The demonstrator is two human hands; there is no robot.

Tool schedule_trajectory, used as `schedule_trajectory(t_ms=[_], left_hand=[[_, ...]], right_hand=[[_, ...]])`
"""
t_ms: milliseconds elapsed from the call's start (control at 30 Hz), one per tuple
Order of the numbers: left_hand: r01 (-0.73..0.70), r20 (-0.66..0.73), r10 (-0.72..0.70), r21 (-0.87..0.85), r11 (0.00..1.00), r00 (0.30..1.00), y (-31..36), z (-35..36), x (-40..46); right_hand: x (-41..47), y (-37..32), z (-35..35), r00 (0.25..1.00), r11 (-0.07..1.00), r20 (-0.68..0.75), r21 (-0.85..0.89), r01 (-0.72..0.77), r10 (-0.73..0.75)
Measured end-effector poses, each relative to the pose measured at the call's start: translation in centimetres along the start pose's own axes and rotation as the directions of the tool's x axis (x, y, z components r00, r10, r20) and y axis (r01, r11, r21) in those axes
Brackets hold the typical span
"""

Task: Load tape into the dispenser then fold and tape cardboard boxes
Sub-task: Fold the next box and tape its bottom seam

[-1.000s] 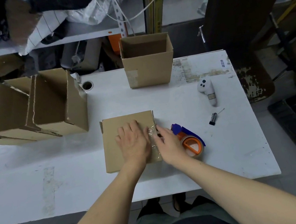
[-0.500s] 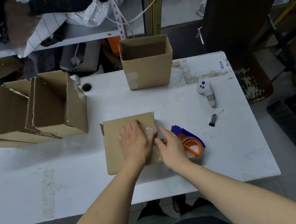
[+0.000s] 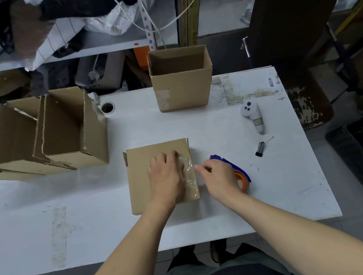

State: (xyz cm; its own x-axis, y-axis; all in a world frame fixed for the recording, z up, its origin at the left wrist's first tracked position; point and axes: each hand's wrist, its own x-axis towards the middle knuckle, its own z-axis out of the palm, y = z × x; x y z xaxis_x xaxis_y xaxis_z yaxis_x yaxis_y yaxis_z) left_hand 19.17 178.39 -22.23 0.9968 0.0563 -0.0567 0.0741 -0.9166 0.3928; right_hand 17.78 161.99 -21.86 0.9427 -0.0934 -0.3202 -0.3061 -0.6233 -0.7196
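A closed cardboard box lies on the white table, with clear tape running along its right edge. My left hand presses flat on the box top, next to the tape. My right hand is just off the box's right edge, fingers loosely curled, fingertips touching the tape end at the box's side. Behind this hand lies the blue and orange tape dispenser, partly hidden by it.
An open upright box stands at the table's back. Several open boxes lie on their sides at the left. A white controller and a small black tool lie at the right. A cable hole is near the back edge.
My right hand has slid off the box top to its right edge and its fingers have curled. My left hand has stayed pressed on the box.
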Motion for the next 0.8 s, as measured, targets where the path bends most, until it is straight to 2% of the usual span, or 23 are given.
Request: schedule_trajectory(t_ms=[67, 133, 200, 267, 300, 400, 433, 500, 567, 600, 700, 800], left_hand=[[0.005, -0.033, -0.006, -0.014, 1.000, 0.999, 0.2, 0.0, -0.3], [0.008, -0.048, -0.009, -0.012, 1.000, 0.999, 0.2, -0.1, -0.4], [0.002, -0.050, -0.003, -0.009, 1.000, 0.999, 0.1, 0.0, -0.5], [0.006, -0.043, -0.006, -0.011, 1.000, 0.999, 0.2, -0.1, -0.6], [0.014, -0.032, -0.014, -0.010, 1.000, 0.999, 0.3, -0.2, -0.6], [0.043, 0.054, -0.042, -0.018, 0.999, 0.998, 0.7, -1.1, -0.7], [0.061, 0.104, -0.053, -0.073, 0.995, 0.993, 1.0, -1.8, -0.7], [0.166, 0.196, -0.110, -0.296, 0.940, 0.974, 1.8, -3.6, -0.9], [0.332, 0.297, -0.206, -0.476, 0.815, 0.932, 2.6, -5.3, -1.2], [0.424, 0.364, -0.250, -0.550, 0.720, 0.897, 3.1, -6.1, -1.3], [0.645, 0.595, -0.255, -0.670, 0.368, 0.762, 4.3, -8.3, -1.4], [0.702, 0.669, -0.213, -0.667, 0.252, 0.712, 5.2, -10.2, -1.2]], right_hand=[[0.4, 1.1, -1.6, 0.996, 0.993, -0.053, -0.099, 0.070, -0.075], [1.1, 3.0, -3.1, 0.995, 0.921, -0.017, -0.380, 0.084, -0.098], [1.9, 4.9, -4.3, 0.998, 0.801, 0.058, -0.599, 0.008, 0.034], [2.2, 5.8, -5.1, 0.984, 0.734, 0.104, -0.679, -0.034, 0.142], [2.4, 6.3, -5.3, 0.978, 0.737, 0.119, -0.675, -0.046, 0.170], [2.5, 5.9, -5.8, 0.970, 0.825, 0.108, -0.551, -0.124, 0.218], [2.5, 5.6, -6.1, 0.965, 0.875, 0.101, -0.452, -0.170, 0.240], [2.0, 4.1, -6.8, 0.969, 0.960, 0.109, -0.199, -0.198, 0.222], [1.1, 2.4, -7.8, 0.983, 0.992, 0.140, 0.003, -0.124, 0.122], [0.6, 1.5, -8.3, 0.988, 0.996, 0.149, 0.069, -0.062, 0.051], [-0.1, -1.0, -9.5, 0.985, 0.983, 0.132, 0.161, 0.093, -0.115], [0.0, -2.0, -10.1, 0.961, 0.964, 0.134, 0.143, 0.224, -0.243]])
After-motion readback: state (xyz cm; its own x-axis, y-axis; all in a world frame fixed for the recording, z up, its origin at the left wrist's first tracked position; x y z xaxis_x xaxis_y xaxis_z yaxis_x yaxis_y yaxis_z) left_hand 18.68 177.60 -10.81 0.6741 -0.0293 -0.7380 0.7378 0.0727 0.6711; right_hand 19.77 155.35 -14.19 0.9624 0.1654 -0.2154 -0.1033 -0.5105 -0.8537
